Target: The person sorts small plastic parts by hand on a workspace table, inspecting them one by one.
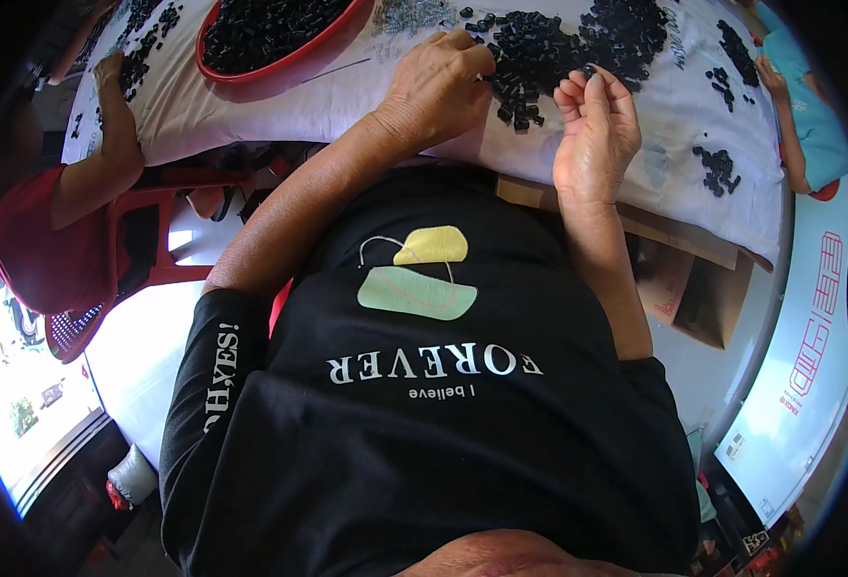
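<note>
My right hand (597, 139) is raised at the front edge of the cloth-covered table, its thumb and fingertips pinched on a small black piece (589, 70). My left hand (438, 85) rests on the white cloth with its fingers curled closed beside the heap. Whatever it may hold is hidden by the fingers. Just beyond and between both hands spreads a large heap of small black pieces (539, 58), short and block-like, probably plastic. Their exact kind is too small to tell.
A red basin (285, 72) full of similar black pieces stands left of my left hand. Smaller clusters (717, 171) lie toward the right edge. One person in a dark red top (35, 236) sits at left, another in light blue (797, 115) at right. A cardboard box (693, 298) is under the table.
</note>
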Demonstrator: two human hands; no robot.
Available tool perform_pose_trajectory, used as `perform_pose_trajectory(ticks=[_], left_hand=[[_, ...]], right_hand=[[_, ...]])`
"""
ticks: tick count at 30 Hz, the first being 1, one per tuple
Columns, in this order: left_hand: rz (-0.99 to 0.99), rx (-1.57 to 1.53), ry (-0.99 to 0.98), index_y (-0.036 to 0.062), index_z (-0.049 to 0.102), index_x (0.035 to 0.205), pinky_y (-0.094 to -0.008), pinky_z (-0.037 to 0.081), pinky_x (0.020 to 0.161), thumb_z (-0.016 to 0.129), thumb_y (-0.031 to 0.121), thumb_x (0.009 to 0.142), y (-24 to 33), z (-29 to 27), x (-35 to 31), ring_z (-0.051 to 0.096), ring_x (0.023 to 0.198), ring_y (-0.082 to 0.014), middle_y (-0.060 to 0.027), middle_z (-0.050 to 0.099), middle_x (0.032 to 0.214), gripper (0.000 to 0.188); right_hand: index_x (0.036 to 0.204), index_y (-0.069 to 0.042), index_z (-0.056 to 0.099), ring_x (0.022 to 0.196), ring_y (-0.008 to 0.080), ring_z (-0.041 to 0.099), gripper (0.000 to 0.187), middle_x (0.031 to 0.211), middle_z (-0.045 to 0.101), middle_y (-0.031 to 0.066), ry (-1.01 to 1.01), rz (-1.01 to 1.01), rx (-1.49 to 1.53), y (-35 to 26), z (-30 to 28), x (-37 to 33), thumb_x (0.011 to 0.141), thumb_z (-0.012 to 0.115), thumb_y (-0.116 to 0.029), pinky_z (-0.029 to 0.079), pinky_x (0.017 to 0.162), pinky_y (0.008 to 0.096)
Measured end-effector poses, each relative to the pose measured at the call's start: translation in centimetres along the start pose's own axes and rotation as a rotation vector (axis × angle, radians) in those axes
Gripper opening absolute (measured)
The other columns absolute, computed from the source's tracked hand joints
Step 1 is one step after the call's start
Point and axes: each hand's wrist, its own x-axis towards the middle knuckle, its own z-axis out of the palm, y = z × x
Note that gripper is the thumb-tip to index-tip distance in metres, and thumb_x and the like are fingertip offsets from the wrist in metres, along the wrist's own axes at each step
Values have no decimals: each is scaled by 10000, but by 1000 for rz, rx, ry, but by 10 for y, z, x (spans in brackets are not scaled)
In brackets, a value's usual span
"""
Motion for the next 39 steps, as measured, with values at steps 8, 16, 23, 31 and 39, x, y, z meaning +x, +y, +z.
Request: perform_pose_trajectory(ticks=[8,16,23,31,39], left_hand=[[229,-180,-98,67,657,817,-375,514,702,674,53,733,31,8,20,608,823,-281,-89,589,856,88],[149,75,-322,57,691,835,-368,487,821,646,87,734,58,17,30,594,939,-262,-106,609,935,114],[179,149,-341,58,673,929,-365,470,840,643,56,744,58,24,27,582,933,-245,-98,605,957,188],[135,86,-295,67,661,893,-389,459,827,655,135,733,49,15,28,576,929,-261,-100,593,944,173],[87,92,-409,72,672,869,-393,459,821,657,130,730,50,10,32,577,921,-268,-95,590,938,152]], right_hand=[[1042,-25,598,766,151,653,122,895,659,101,47,-5,-4,-7,5,-1,943,566,-88,576,719,277],[1032,-26,603,759,151,652,121,885,664,98,89,-34,8,-13,6,1,933,587,-94,571,695,260],[1049,-26,597,764,153,654,136,890,665,100,80,-36,-3,-11,3,3,937,583,-102,569,695,267],[1038,-22,600,762,148,650,126,878,661,98,88,-38,15,-10,3,5,936,581,-93,572,696,259],[1036,-21,600,755,149,649,124,873,659,94,79,-16,24,-10,5,2,933,585,-88,574,696,266]])
